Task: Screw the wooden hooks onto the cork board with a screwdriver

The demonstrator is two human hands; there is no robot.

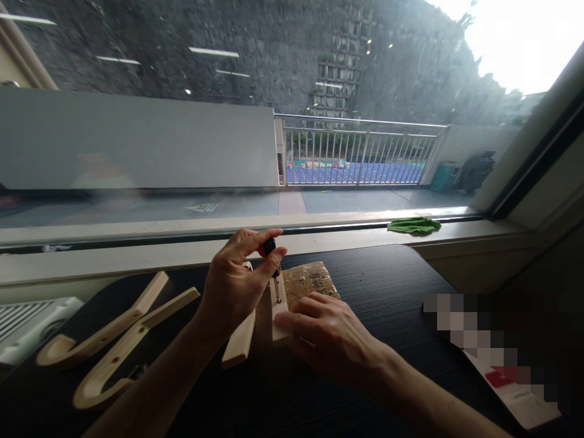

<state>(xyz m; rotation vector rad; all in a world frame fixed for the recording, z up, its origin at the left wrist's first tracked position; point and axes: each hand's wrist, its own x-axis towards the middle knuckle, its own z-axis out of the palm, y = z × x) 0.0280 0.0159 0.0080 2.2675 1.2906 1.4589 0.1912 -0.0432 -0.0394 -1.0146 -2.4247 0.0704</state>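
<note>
My left hand grips the black handle of a small screwdriver between thumb and fingers. The screwdriver stands nearly upright, its metal shaft reaching down to a screw in a pale wooden piece. Pressed over the right side of that piece is my right hand, its fingers bent and partly hidden. Another wooden bar lies slanted just left of it, under my left hand. A brown, tape-covered block or package with dark print rests behind my right hand.
Two hook-shaped wooden pieces lie at the left of the black table. A green cloth is on the windowsill beyond. A white slatted appliance stands at far left. Something pixelated covers the right edge.
</note>
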